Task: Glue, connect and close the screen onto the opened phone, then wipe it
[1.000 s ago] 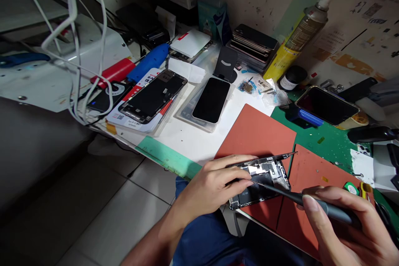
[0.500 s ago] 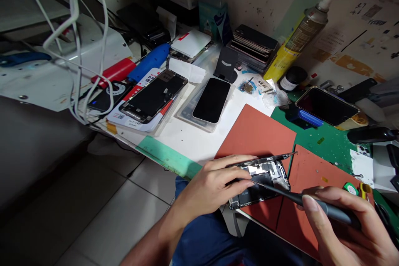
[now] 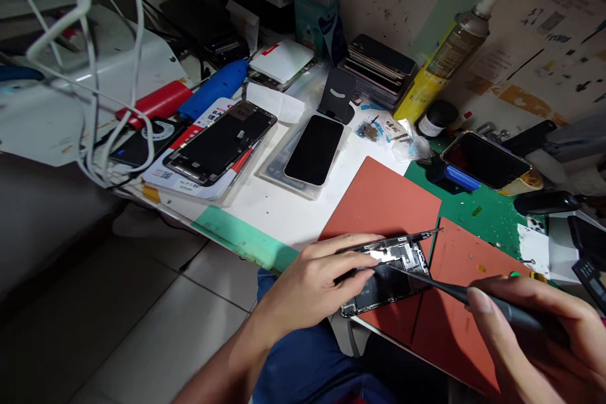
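An opened smartphone (image 3: 386, 287) lies tilted at the front edge of the bench, its battery and bright metal inner parts showing. My left hand (image 3: 322, 281) grips its left side, with fingers along the far edge and the thumb over the inside. A narrow dark panel (image 3: 402, 241) stands up along that far edge, partly under my fingers. In my right hand (image 3: 525, 322) is a slim dark grey tool (image 3: 454, 290) with a tapered neck and thin tip. That tip reaches over the phone's inside near my left thumb; whether it touches cannot be seen.
Orange-red mats (image 3: 388, 196) lie under and behind the phone, beside a green mat (image 3: 473, 221). Further back are a black-screened phone (image 3: 315, 150), a detached phone screen (image 3: 222, 142), a spray can (image 3: 442, 63) and stacked phones (image 3: 379, 63). White cables (image 3: 137, 44) hang at left.
The view has shifted, so the scene sits slightly further left. The tool tip has drawn slightly away from my left thumb. Both hands keep their hold.
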Demonstrator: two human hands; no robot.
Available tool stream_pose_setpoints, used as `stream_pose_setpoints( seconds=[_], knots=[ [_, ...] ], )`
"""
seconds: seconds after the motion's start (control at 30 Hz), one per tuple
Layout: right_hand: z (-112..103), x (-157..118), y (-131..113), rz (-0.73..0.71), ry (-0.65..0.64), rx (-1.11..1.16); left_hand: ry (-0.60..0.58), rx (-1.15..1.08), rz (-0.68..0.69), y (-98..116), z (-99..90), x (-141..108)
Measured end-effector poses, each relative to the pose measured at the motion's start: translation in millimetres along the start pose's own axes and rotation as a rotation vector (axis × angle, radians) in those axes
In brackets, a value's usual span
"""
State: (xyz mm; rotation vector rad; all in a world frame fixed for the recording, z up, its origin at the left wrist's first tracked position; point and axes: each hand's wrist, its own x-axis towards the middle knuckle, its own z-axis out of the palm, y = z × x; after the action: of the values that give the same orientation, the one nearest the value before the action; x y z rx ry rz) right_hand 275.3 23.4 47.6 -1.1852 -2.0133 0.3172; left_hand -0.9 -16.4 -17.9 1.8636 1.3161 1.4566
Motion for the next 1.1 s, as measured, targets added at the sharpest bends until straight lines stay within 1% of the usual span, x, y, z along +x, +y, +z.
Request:
stream_pose_setpoints(
  seconds=[0.07, 0.17, 0.23, 0.33, 0.5, 0.73, 0.9, 0.97, 1.1],
  knots=[
    [-1, 14, 1, -0.128, -0.045, -0.099, -0.002, 0.022, 0.001, 0, -0.6, -1],
    [4, 33, 0, -0.331, -0.126, -0.209, -0.032, 0.034, 0.005, -2, -2.7, -3],
    [10, 39, -1, -0.387, -0.163, -0.208, -0.045, 0.022, 0.010, -3, -3.8, -3],
    [16, 41, -2, -0.389, -0.215, -0.189, -0.056, 0.000, 0.016, -3, -4.4, -3],
    [20, 40, -3, -0.417, -0.199, -0.219, -0.067, -0.029, 0.016, -4, -4.2, -2],
    [20, 41, -5, -0.412, -0.250, -0.209, -0.085, -0.040, 0.005, -3, -4.6, -2],
    [20, 42, -7, -0.422, -0.244, -0.230, -0.078, -0.029, 0.011, -3, -4.1, -3],
    [19, 45, -9, -0.446, -0.262, -0.244, -0.079, -0.028, 0.000, -3, -4.0, -2],
    [18, 55, -16, -0.544, -0.327, -0.291, -0.077, -0.043, -0.020, -2, -4.6, 0]
  ],
)
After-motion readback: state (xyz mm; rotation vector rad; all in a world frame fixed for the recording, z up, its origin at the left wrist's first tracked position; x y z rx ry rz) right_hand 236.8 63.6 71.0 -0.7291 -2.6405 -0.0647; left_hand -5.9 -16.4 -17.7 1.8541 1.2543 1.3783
